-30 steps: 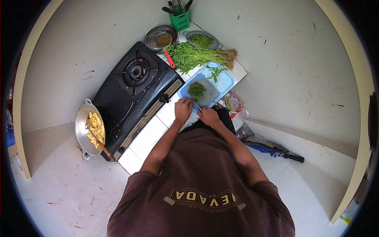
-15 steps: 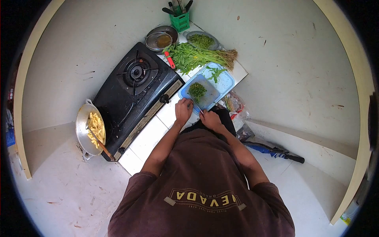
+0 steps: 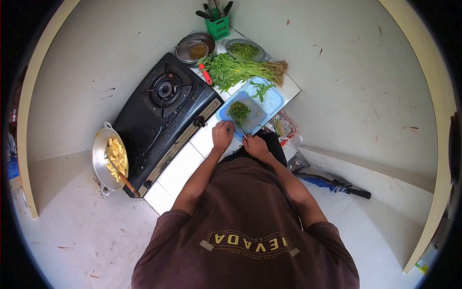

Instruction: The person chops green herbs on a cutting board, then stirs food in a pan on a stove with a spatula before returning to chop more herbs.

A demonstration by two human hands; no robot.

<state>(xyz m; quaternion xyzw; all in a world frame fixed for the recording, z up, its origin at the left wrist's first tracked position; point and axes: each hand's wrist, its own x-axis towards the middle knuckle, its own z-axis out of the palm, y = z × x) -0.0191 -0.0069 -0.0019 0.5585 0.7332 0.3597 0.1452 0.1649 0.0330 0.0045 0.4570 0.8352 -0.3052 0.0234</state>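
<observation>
My right hand [image 3: 255, 146] is closed round the handle of a knife [image 3: 240, 130], whose thin blade points up and left over the blue plastic tray [image 3: 276, 99]. Beside the blade, at the tray's near-left edge, my left hand [image 3: 222, 136] has its fingers curled together; what they pinch, if anything, is too small to make out. A pile of finely chopped greens [image 3: 239, 111] lies just beyond both hands on the tray's greyish cutting surface [image 3: 257, 115]. Some loose green leaves [image 3: 261, 90] rest at the tray's far end.
A bundle of leafy greens with roots [image 3: 240, 69] lies behind the tray, near a red-handled tool [image 3: 205, 74]. Farther back are a plate of chopped greens [image 3: 244, 51], strainers [image 3: 193, 50] and a green utensil basket [image 3: 218, 29]. Left are a black stove [image 3: 166, 115] and a wok [image 3: 99, 151] holding yellow pieces.
The view has shifted very slightly. Both hands and the knife stay in nearly the same place over the tray.
</observation>
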